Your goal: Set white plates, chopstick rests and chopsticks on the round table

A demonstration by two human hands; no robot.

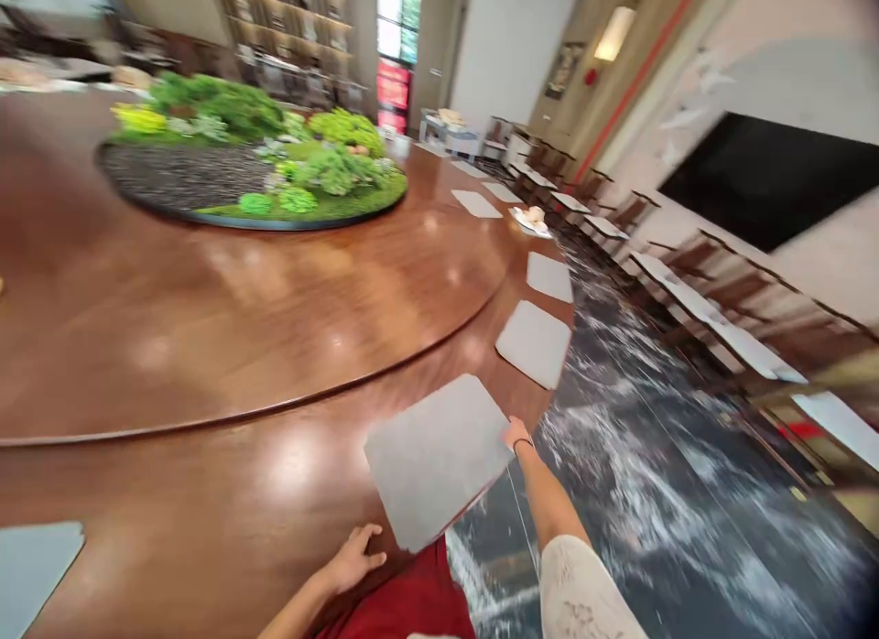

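Note:
A pale grey placemat lies near the table's edge, in front of me. My right hand is at its right edge, fingers closed on the mat's border. To the lower left of the mat, my left hand rests at the table's rim with thumb and fingers apart, holding nothing. A small gap separates it from the mat's near corner. Further along the rim lie a second placemat and a third placemat. Part of another placemat shows at the lower left.
The large round wooden table carries a raised turntable with a miniature garden. A white plate with something folded sits farther along the rim. Chairs line the right wall beyond the dark marble floor.

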